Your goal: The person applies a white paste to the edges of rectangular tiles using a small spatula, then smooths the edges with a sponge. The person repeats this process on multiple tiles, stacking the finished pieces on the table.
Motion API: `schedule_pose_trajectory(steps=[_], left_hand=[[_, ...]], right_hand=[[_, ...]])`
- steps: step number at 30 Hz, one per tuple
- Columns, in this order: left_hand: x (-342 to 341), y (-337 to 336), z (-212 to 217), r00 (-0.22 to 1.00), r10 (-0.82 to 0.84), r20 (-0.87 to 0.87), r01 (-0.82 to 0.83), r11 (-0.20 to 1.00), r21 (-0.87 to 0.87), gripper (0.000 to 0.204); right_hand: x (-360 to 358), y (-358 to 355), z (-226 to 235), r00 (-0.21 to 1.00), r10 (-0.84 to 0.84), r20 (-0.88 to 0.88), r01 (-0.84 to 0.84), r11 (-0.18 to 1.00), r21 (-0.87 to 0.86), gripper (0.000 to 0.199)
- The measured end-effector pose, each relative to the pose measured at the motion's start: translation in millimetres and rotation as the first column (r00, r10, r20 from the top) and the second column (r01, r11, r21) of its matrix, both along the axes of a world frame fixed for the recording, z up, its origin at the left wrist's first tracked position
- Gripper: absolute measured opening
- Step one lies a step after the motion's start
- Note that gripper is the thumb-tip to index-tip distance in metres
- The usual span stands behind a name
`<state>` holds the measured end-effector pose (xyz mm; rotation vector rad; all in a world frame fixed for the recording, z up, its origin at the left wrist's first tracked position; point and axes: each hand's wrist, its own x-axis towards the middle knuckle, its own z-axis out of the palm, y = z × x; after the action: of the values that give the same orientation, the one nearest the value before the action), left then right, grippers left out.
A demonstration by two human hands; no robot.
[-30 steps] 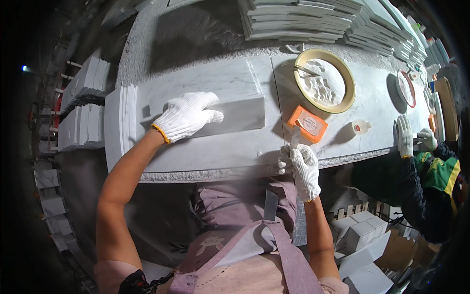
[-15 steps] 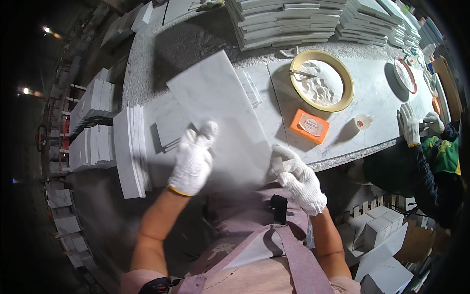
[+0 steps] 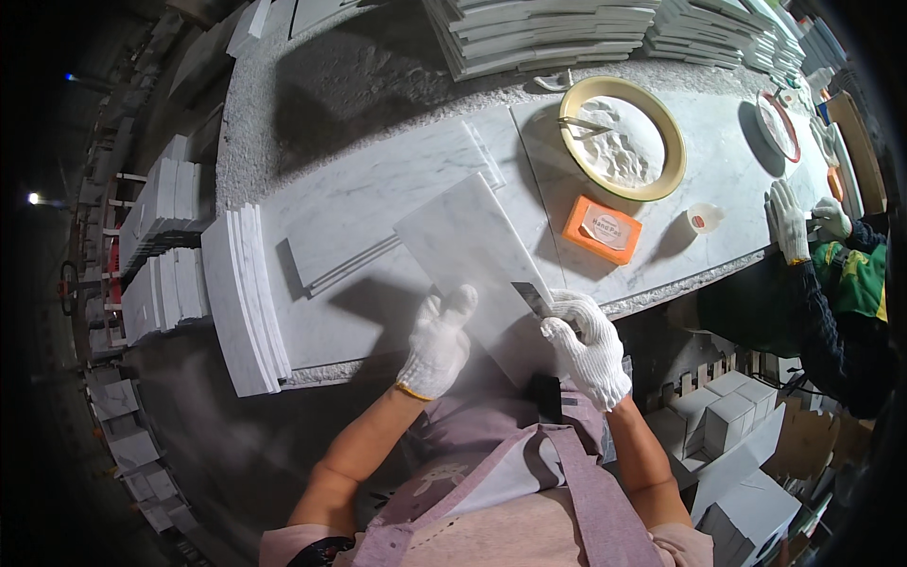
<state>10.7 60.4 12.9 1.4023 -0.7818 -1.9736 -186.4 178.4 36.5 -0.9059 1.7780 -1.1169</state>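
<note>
A white, grey-veined marble tile (image 3: 472, 241) is held slanting in front of me, its lower end close to my apron. My left hand (image 3: 439, 342), in a white knit glove, grips the tile's left edge. At the opposite edge, my gloved right hand (image 3: 588, 345) is closed on a small flat dark-grey blade (image 3: 531, 298), which looks like a scraper and lies against the tile face. The glove hides the blade's other end. Behind the held tile, a few similar tiles (image 3: 378, 203) lie stacked on the marble-topped bench (image 3: 321, 345).
A yellow-rimmed basin (image 3: 673, 175) of white powder, an orange box (image 3: 602, 230) and a small translucent cup (image 3: 703, 219) stand to the right. Upright tiles (image 3: 241, 302) line the left end; tile stacks (image 3: 548, 33) rise behind. A co-worker's gloved hand (image 3: 787, 222) rests at far right.
The tile has come lower and to the right, showing more of the stacked tiles behind. My left hand has moved right with it. The dark blade now shows at my right fingertips.
</note>
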Motion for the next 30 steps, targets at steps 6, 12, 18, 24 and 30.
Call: schedule_pose_trajectory(steps=[6,12,18,24,30], left_hand=[[5,-2,-9,0.988,-0.080,0.132,0.086,0.995,-0.043,0.041],[6,-3,-10,0.987,-0.139,0.077,0.146,0.986,-0.083,0.043],[0,-26,-17,0.984,-0.179,-0.026,0.176,0.981,-0.076,0.037],[-29,-31,-2,0.991,-0.013,-0.130,0.032,0.989,0.143,0.038],[-45,-43,6,0.973,-0.203,-0.108,0.215,0.970,0.114,0.041]], right_hand=[[0,1,-5,0.996,-0.001,-0.086,0.001,1.000,0.000,0.023],[2,2,-9,0.998,-0.048,-0.049,0.047,0.999,-0.021,0.023],[2,7,0,0.985,-0.113,0.134,0.123,0.990,-0.067,0.018],[-41,0,18,0.909,-0.347,0.230,0.384,0.912,-0.142,0.018],[-108,-33,35,0.919,-0.394,0.018,0.393,0.910,-0.129,0.027]])
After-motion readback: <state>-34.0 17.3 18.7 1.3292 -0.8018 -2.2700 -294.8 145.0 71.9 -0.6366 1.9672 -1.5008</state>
